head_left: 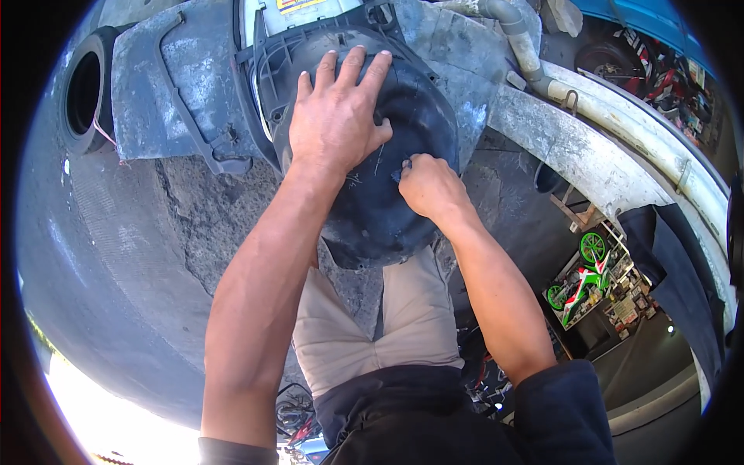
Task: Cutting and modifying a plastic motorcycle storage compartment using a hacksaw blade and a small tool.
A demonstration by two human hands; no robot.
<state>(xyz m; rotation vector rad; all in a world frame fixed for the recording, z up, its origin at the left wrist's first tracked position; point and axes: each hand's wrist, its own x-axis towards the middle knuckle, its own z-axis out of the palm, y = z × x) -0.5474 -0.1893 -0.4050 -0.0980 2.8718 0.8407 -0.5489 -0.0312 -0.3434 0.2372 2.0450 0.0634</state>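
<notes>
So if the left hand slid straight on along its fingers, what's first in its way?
Left hand: likely the ribbed upper edge of the black plastic shell it's spread on. Height of that edge is unclear from one view.

Narrow gap runs over black panel between left hand and right hand; bent bar obstructs left, pipe upper right.
</notes>
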